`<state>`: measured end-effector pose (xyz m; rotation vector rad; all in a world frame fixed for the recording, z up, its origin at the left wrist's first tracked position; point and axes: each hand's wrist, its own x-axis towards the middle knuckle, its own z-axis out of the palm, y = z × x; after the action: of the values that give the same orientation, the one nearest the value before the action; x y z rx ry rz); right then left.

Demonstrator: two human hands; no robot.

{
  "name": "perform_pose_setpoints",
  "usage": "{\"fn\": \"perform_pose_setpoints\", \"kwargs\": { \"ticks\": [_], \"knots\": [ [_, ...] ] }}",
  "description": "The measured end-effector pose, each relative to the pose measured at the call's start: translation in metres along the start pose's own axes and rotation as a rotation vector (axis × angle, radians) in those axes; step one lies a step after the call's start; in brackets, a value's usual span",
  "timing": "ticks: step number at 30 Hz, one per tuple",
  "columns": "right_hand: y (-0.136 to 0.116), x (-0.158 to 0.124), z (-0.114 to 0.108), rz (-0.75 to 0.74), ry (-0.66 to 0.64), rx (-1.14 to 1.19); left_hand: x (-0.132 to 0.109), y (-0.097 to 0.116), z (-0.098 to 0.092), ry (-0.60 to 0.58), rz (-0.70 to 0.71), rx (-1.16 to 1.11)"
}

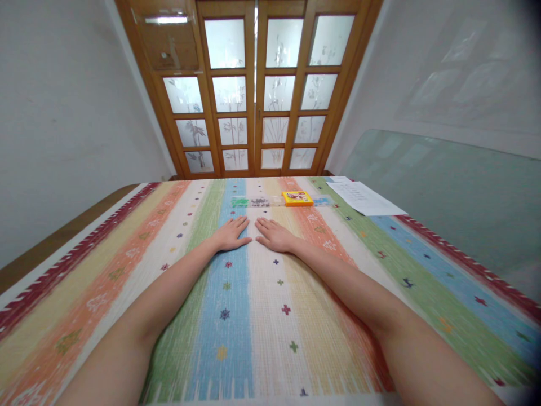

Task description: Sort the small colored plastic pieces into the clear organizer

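1. Your left hand (233, 233): palm down, flat on the cloth-covered worktop (274, 338), on the blue stripe. Fingers straight and nearly together, thumb out towards the other hand. Fully open, nothing in its grasp.
2. Your right hand (274, 234): mirrors the left, palm down on the pale stripes, fingers straight, thumb out. Fully open, nothing in its grasp.
3. Gap: your hands are just beside each other, apart, near the middle of the worktop's width and nearer its far edge than its near edge. Both forearms reach in from the near edge.
4. Yellow box (297, 198): lies near the far edge, a bit right of middle, beyond your right hand and apart from it. Printed picture on top.
5. Clear packaging (276, 201): runs in a row along the far edge, both sides of the box. Green pieces (240, 202) at its left end, dark pieces (258, 202) next, blue pieces (323, 201) right of the box. Can't tell if the box sits on it or against it; pieces too small to identify.
6. Paper sheets (366, 198): by the far right corner, overlapping, writing unreadable from here.
7. Wooden doors (256, 121) with frosted panes stand beyond the far edge.
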<state>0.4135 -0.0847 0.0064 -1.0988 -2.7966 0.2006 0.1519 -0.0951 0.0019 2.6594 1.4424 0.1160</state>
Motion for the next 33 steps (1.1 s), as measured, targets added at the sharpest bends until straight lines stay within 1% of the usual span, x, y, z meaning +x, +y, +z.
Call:
{"fn": "perform_pose_setpoints", "kwargs": {
  "ticks": [6, 24, 33],
  "knots": [
    [0.0015, 0.0011, 0.0011, 0.005, -0.026, 0.005, 0.0004, -0.0009, 0.0009, -0.008, 0.001, 0.007],
    [0.0035, 0.0021, 0.0036, 0.006, -0.026, 0.0, -0.0016, 0.0027, -0.0036, -0.012, 0.002, 0.004],
    [0.0, -0.0008, -0.0013, -0.002, -0.029, 0.03, -0.0011, 0.0032, -0.0046, -0.025, 0.001, 0.001]
  ]
}}
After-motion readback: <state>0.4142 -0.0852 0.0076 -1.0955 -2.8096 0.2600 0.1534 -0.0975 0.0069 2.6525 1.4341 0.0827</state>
